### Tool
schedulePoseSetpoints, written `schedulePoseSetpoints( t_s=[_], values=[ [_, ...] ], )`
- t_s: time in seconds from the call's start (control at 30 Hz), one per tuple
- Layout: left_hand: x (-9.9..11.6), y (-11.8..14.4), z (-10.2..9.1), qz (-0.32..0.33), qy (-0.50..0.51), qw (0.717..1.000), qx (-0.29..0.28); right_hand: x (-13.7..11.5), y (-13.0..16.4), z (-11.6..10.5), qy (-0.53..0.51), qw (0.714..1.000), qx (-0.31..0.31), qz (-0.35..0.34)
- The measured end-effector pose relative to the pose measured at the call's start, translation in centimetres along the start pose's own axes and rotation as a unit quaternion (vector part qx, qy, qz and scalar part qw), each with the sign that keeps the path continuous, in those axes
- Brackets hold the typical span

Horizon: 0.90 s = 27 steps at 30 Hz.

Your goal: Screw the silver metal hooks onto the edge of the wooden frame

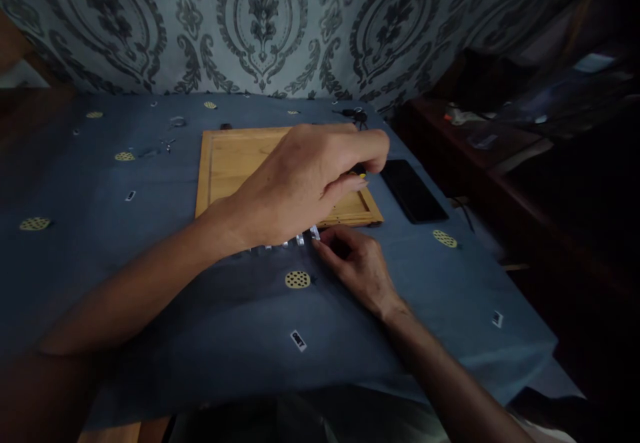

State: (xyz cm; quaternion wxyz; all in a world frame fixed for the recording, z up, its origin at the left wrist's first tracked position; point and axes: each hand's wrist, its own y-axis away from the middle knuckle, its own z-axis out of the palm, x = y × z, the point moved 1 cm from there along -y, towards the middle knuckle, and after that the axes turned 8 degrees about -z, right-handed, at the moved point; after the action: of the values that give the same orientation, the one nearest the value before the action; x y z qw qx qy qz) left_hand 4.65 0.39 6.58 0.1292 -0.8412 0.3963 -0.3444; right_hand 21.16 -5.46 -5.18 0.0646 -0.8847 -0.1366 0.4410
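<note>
Pinching a small yellow-tipped piece between thumb and forefinger, the left hand hangs over the near right corner of the wooden tray. The piece looks tiny and light, likely stiff, and easy to drop; a fingertip pinch on its sides seems the only hold. Just below that grip, the right hand rests on the blue cloth, its fingertips touching the end of a row of small pale parts; whether it grips one cannot be told. A dark phone lies just right of the pinch.
</note>
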Motion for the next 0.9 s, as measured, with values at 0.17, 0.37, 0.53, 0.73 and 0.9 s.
schedulePoseSetpoints(
  t_s=[0.17, 0.37, 0.53, 0.73, 0.9],
  values=[
    [0.00, -0.10, -0.05, -0.008, 0.010, 1.000, -0.019, 0.13, 0.01, 0.02, 0.001, 1.000, 0.003, 0.003],
    [-0.17, -0.09, 0.48, 0.033, 0.007, 0.999, 0.015, 0.03, -0.02, 0.07, -0.004, 1.000, 0.005, 0.000],
    [-0.05, -0.09, 0.43, 0.013, -0.004, 1.000, 0.025, 0.07, 0.03, 0.05, 0.000, 1.000, 0.002, -0.002],
    [-0.18, -0.19, -0.14, 0.013, -0.013, 1.000, 0.002, 0.11, 0.01, -0.04, 0.003, 1.000, 0.000, 0.002],
    [-0.32, -0.24, -0.26, 0.023, -0.001, 1.000, -0.004, 0.21, 0.05, 0.09, 0.002, 1.000, 0.003, -0.001]
  ],
)
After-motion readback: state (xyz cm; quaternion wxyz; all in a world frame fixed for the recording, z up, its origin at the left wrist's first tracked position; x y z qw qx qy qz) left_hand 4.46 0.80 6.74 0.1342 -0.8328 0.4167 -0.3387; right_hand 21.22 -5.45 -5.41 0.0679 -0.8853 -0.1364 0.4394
